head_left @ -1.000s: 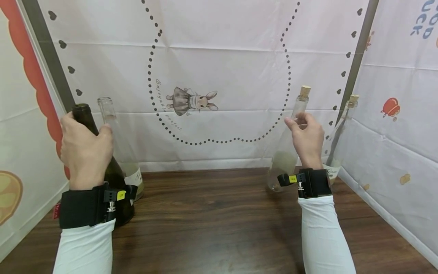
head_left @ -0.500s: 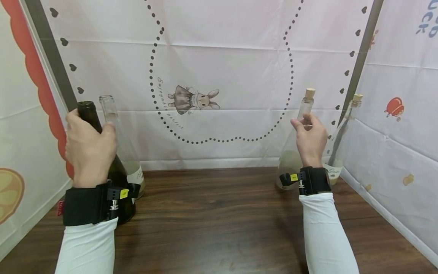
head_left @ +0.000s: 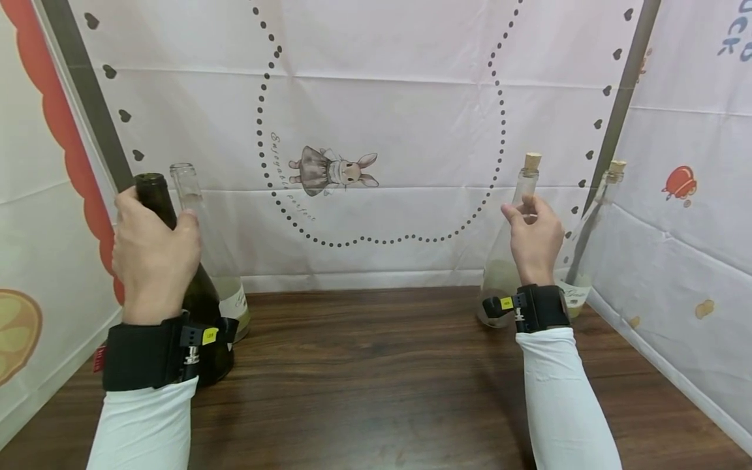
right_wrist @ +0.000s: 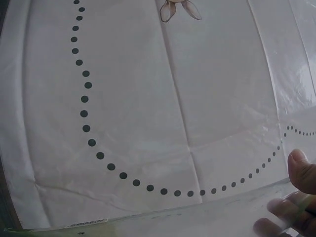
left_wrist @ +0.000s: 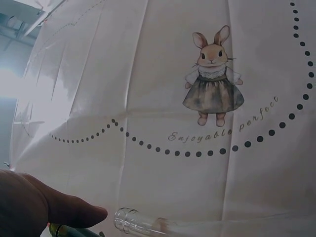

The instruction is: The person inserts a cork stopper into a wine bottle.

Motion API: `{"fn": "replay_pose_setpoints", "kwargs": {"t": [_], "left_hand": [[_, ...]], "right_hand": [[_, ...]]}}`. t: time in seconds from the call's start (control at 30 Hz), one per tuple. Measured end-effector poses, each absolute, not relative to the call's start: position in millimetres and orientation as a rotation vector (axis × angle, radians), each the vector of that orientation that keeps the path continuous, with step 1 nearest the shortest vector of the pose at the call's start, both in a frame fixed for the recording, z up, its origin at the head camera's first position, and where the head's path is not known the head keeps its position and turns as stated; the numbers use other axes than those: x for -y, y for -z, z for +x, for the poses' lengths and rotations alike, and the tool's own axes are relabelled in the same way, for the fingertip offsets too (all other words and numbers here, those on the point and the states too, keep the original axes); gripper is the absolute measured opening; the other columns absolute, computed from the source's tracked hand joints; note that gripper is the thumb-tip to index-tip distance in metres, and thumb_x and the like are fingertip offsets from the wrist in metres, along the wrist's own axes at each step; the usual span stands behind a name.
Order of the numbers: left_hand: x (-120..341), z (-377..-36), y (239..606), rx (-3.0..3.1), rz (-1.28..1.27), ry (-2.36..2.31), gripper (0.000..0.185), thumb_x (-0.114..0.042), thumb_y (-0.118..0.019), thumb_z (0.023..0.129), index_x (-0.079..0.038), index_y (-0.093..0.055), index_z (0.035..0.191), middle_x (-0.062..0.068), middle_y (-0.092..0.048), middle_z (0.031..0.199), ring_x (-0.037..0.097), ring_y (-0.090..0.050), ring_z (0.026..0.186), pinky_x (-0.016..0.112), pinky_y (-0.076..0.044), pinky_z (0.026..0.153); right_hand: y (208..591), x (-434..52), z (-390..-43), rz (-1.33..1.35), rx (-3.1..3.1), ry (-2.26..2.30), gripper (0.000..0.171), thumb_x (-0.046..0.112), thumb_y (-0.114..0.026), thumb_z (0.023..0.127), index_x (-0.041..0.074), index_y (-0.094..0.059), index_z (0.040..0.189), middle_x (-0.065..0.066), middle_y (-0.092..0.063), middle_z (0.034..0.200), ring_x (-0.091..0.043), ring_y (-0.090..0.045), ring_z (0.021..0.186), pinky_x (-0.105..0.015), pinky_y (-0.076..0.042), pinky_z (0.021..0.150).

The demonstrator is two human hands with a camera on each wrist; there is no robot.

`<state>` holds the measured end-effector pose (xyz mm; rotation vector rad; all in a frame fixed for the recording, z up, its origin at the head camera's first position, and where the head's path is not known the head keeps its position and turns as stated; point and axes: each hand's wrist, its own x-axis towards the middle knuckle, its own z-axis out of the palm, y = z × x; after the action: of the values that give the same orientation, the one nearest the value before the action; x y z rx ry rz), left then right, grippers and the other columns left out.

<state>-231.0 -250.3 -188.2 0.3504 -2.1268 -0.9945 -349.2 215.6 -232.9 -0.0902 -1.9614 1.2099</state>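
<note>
Currently gripping the dark bottle at near left with the left hand, pinching the corked bottle at right with the right hand, perhaps risking a clink against the clear bottle beyond through careless tilting.

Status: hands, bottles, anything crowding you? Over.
Left hand grips dark bottle by neck. Right hand holds corked clear bottle by neck. Crowding: clear left-side bottle behind dark bottle, contact unclear; far-right corked bottle beyond right hand.
</note>
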Motion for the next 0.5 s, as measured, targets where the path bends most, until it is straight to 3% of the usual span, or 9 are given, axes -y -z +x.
{"fn": "replay_pose_setpoints", "kwargs": {"t": [0.5], "left_hand": [[249.3, -228.1, 188.5, 2.138, 0.35, 0.979, 0.072, -0.032, -0.05, 0.108, 0.002, -0.018, 0.163, 0.036, -0.048, 0.145, 0.054, -0.052, 0.126, 0.066, -0.041, 0.095]], "right_hand": [[238.5, -218.2, -359.8, -0.107, 1.928, -1.216, 0.047, 0.031, -0.074, 0.103, 0.007, -0.064, 0.143, -0.011, -0.07, 0.126, -0.024, -0.067, 0.113, -0.036, -0.053, 0.091]]}}
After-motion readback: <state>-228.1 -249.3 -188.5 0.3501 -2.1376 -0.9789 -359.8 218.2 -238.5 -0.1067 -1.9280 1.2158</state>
